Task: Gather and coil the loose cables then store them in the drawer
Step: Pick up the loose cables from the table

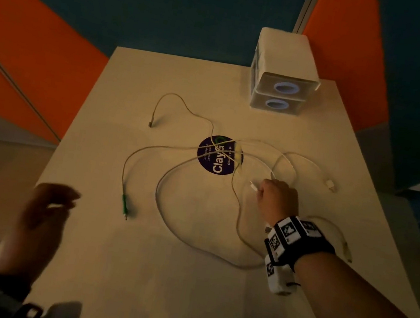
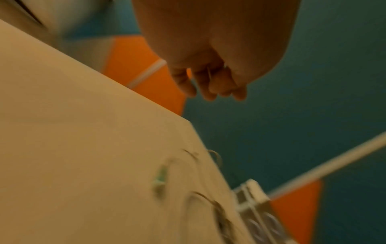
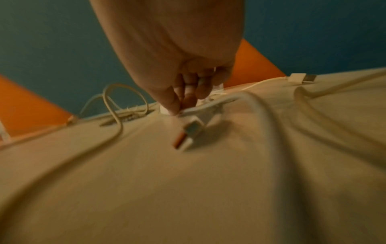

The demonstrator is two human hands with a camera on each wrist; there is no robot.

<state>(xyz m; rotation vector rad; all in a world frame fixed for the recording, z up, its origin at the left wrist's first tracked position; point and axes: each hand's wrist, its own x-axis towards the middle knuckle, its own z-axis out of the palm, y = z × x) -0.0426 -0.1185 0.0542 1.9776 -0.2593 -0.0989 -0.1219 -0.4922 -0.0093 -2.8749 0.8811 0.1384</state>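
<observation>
Several loose pale cables (image 1: pixel 167 215) lie tangled across the middle of the beige table (image 1: pixel 132 269). One ends in a green plug (image 1: pixel 124 206), which shows blurred in the left wrist view (image 2: pixel 160 178). My right hand (image 1: pixel 260 189) is down on the table right of the tangle. There it pinches a white cable (image 3: pixel 250 102) just behind its USB plug (image 3: pixel 188 133), thumb and fingers (image 3: pixel 175 102) pressed together. My left hand (image 1: pixel 68 203) hovers over the table's left edge, its fingers (image 2: pixel 211 92) loosely curled and holding nothing. The white two-drawer unit (image 1: pixel 282 88) stands at the back right, both drawers closed.
A round purple sticker (image 1: pixel 218 160) lies under the crossing cables. Another white plug (image 1: pixel 330 183) lies near the right edge, and one more cable end (image 1: pixel 347 250) lies beside my right wrist. Orange and teal floor surrounds the table.
</observation>
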